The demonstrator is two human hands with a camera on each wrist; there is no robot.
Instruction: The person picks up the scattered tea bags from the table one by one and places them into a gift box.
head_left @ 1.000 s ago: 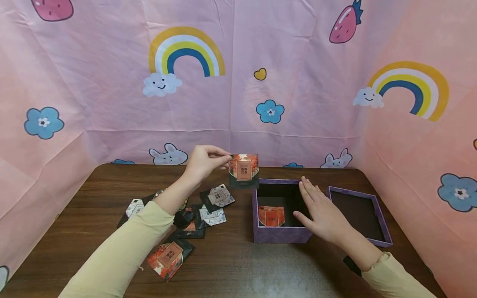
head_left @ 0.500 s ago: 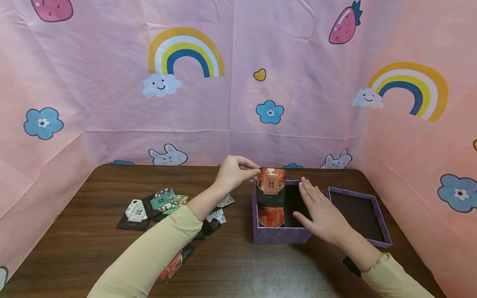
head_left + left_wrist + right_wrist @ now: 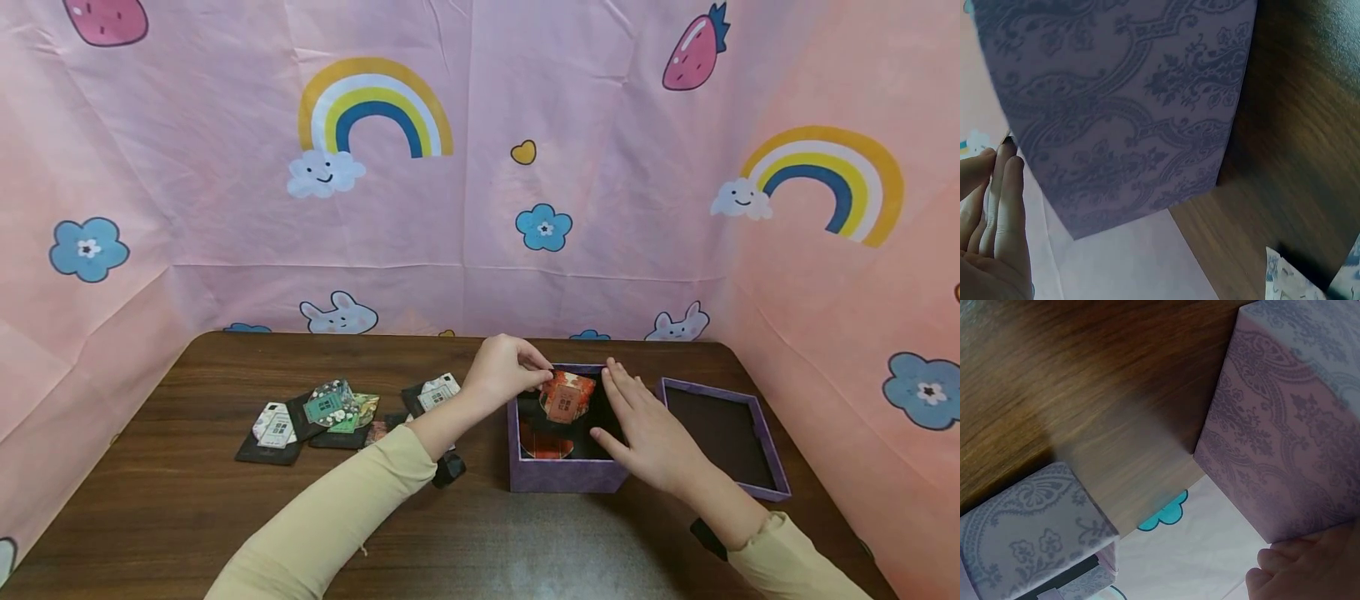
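The person's left hand has thumb and fingertips closed together, pinching an orange-and-black sachet by its upper corner. The right hand has its fingers stretched out along the right rim of a purple box – it grips nothing, and its thumb is spread over the box's mouth.

Taking the box as the dial and twelve as away from the person, the left hand is at about half past ten, the right at three. The pinched sachet leans at a tilt within the box's mouth; I can't tell how deep it sits. Below it, toward six, a red sachet lies inside, against the near wall.

Beyond the right hand, at three, a shallow purple lid lies with its dark inside facing up. Out at nine, more sachets overlap on the brown table, some partly behind the left sleeve. At twelve hangs a pink cloth – rainbows, flowers and strawberries all over it.
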